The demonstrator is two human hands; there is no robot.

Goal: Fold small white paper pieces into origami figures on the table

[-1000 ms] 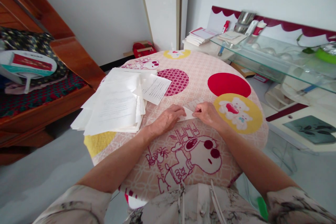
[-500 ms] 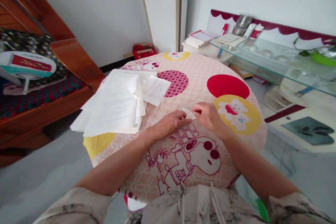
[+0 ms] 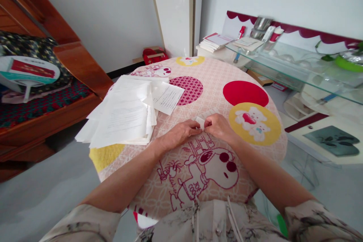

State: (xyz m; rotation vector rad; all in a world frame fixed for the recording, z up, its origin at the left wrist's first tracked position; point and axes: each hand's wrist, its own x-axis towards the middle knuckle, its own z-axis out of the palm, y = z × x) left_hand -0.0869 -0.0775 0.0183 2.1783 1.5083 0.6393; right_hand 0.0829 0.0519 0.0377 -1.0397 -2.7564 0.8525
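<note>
Between my two hands is a small piece of white paper (image 3: 200,121), low over the patterned tablecloth (image 3: 211,72). My left hand (image 3: 184,133) has its fingertips closed on the paper's left and near edge. From the other side, my right hand (image 3: 217,126) pinches it with thumb and curled fingers. The fingers cover much of the paper, so its folds cannot be made out. Left of my hands lies a loose pile of white paper sheets (image 3: 124,115), some printed. A smaller printed sheet (image 3: 168,98) sticks out from the pile's right side.
A glass shelf unit (image 3: 295,66) stands along the right, with steel containers (image 3: 261,25) on it. Stacked booklets (image 3: 214,41) sit at the back. On the left, a wooden seat (image 3: 79,64) holds a hand fan (image 3: 31,71). A red bag (image 3: 153,56) is behind the table.
My right hand has moved left and slightly down, closer to my left hand. Its fingers now meet the paper next to the left fingertips. The paper pile has stayed put.
</note>
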